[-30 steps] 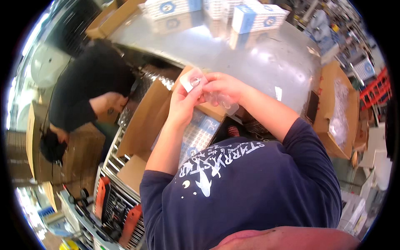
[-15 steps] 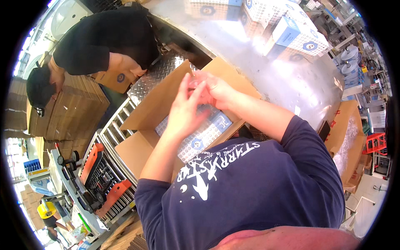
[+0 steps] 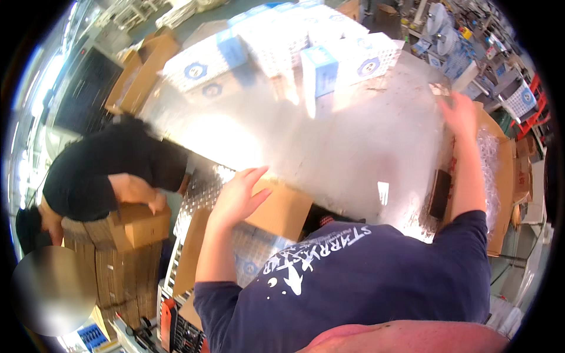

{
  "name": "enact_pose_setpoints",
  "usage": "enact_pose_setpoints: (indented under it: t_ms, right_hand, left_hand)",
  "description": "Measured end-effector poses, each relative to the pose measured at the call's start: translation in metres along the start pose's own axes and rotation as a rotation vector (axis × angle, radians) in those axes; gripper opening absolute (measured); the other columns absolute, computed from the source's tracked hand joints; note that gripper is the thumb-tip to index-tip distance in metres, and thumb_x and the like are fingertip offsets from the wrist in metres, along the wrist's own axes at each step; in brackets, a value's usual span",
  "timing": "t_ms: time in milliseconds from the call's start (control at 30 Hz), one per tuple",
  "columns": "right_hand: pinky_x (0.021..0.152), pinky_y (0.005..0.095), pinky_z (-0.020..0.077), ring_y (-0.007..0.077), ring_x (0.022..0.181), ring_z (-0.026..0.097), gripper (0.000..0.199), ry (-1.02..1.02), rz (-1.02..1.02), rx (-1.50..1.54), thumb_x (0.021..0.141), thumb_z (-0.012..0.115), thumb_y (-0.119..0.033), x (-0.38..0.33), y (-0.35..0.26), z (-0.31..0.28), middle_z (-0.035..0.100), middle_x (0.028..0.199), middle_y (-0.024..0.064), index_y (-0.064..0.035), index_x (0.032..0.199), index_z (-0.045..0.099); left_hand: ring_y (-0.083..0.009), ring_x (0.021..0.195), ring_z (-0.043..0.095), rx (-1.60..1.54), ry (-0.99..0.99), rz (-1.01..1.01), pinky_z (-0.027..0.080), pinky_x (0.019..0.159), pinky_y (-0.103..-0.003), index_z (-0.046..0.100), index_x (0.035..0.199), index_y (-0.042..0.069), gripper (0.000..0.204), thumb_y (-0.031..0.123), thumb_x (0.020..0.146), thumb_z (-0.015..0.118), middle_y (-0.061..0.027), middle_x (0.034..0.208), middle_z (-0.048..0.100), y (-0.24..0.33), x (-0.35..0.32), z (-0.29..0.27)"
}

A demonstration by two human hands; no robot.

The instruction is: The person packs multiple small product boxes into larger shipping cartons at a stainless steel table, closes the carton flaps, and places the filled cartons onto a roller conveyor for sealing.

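Note:
My left hand (image 3: 240,197) hovers over the open cardboard carton (image 3: 285,212) beside the table, fingers and thumb spread with nothing between them. Inside the carton, partly hidden by my forearm and shirt, lie white-and-blue patterned boxes (image 3: 252,259). Far to the right, my right hand (image 3: 462,115) reaches out to the table's right edge, thumb apart from the fingers. It is slightly blurred, and no held thing shows. Just past its fingertips is a small pale patch or scrap (image 3: 439,89) that I cannot make out.
White-and-blue boxes (image 3: 369,65) stand along the far side of the shiny metal table (image 3: 353,153). Right of it, a big carton (image 3: 500,217) holds clear bubble wrap (image 3: 487,170). A dark block (image 3: 439,194) lies at the right edge. At left, a co-worker (image 3: 106,170) bends over stacked cardboard (image 3: 132,270).
My hands were together above the carton and have parted. The right has swung far right to the table edge; the left stays over the carton, opened out. The view has turned.

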State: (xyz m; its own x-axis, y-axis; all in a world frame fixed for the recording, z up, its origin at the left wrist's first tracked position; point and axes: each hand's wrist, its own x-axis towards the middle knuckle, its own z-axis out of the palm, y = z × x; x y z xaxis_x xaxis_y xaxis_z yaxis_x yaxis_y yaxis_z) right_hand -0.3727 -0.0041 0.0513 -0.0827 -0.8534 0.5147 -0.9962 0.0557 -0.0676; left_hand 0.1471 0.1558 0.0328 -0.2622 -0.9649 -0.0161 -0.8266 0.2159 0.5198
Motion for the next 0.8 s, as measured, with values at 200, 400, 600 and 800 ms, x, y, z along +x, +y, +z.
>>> enact_pose_setpoints:
  t_ms: [200,400,600,800]
  right_hand:
    - [0.086,0.0432,0.0444,0.0347,0.1,0.059,0.045,-0.252,0.67,-0.013,0.081,0.052,-0.035,-0.134,0.392,0.025,0.064,0.1,0.0197,-0.0046,0.113,0.058]
    - [0.09,0.0435,0.0424,0.0377,0.107,0.054,0.043,-0.342,0.529,-0.22,0.087,0.046,-0.035,-0.02,0.26,0.076,0.058,0.114,0.0195,-0.0072,0.118,0.055]
    - [0.084,0.03,0.0455,0.0205,0.096,0.06,0.034,-0.235,-0.095,0.668,0.084,0.061,-0.024,0.151,-0.041,0.147,0.062,0.107,0.0095,-0.0059,0.114,0.059]
    - [0.097,0.0392,0.0386,0.0315,0.114,0.048,0.052,-0.423,-0.338,0.319,0.076,0.065,-0.032,0.216,-0.269,0.208,0.053,0.121,0.0146,-0.0197,0.125,0.053]
  left_hand:
    - [-0.0366,0.126,0.035,0.139,0.099,0.383,0.037,0.099,-0.047,0.042,0.131,0.007,0.067,0.027,0.073,0.07,-0.0188,0.139,0.035,0.033,0.205,0.036]
    - [-0.0314,0.128,0.034,0.442,0.266,0.121,0.035,0.096,-0.053,0.044,0.13,0.009,0.06,0.023,0.076,0.066,-0.0144,0.138,0.037,0.02,0.337,0.063]
    - [-0.0288,0.105,0.055,0.451,0.438,0.301,0.042,0.087,-0.041,0.065,0.105,0.008,0.036,-0.001,0.073,0.052,-0.0102,0.113,0.061,-0.061,0.294,0.03]
    - [-0.0333,0.117,0.049,0.123,0.31,0.022,0.043,0.092,-0.037,0.05,0.127,0.005,0.045,0.008,0.083,0.06,-0.0202,0.134,0.044,-0.067,0.263,0.004]
